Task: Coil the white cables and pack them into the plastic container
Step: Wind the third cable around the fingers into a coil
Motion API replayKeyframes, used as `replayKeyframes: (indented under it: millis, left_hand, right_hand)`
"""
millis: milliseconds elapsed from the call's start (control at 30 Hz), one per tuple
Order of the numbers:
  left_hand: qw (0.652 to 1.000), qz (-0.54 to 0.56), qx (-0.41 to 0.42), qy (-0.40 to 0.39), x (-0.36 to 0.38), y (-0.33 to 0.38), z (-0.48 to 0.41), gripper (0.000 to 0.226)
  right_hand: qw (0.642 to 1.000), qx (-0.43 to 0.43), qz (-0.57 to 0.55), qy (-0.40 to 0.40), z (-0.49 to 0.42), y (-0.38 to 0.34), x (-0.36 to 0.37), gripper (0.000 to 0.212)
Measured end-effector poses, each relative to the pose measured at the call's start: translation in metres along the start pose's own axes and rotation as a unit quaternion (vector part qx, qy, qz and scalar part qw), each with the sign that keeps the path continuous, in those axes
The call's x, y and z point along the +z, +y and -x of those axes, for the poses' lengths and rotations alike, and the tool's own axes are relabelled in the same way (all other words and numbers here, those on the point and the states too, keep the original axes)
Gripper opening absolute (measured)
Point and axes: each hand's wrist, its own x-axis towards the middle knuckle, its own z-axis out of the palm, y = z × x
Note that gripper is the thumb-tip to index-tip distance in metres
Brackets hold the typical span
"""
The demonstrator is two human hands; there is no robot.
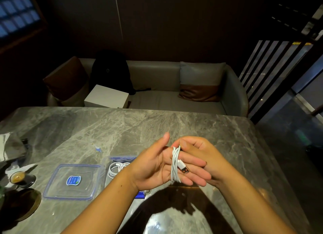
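Note:
A white cable (175, 165) is wound in loops around the fingers of my left hand (157, 165), its USB plug (183, 169) lying on those fingers. My right hand (201, 153) is curled over the top of the loops, pinching the cable there. Both hands hover above the marble table (122, 129). The clear plastic container (111, 164) sits behind my left wrist, with coiled white cables (117, 168) inside; my forearm hides its right side. Its clear lid (72, 181) with a blue sticker lies flat to the left.
A small glass of dark drink (17, 178) on a dark saucer and a round dark coaster (22, 204) sit at the table's left edge. A blue object (139, 195) peeks out under my left wrist. A grey sofa (174, 97) with a white box (106, 97) stands behind the table.

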Motion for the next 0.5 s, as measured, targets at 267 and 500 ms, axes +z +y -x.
replayKeyframes:
  millis: [267, 500]
  left_hand:
    - [0.995, 0.017, 0.018, 0.095, -0.002, -0.013, -0.009, 0.06]
    - [0.995, 0.04, 0.024, 0.086, -0.001, -0.022, -0.01, 0.061]
  right_hand:
    - [0.997, -0.046, 0.002, 0.068, -0.003, 0.012, 0.005, 0.025]
    - [0.996, -0.063, 0.041, 0.047, -0.006, 0.02, -0.003, 0.023]
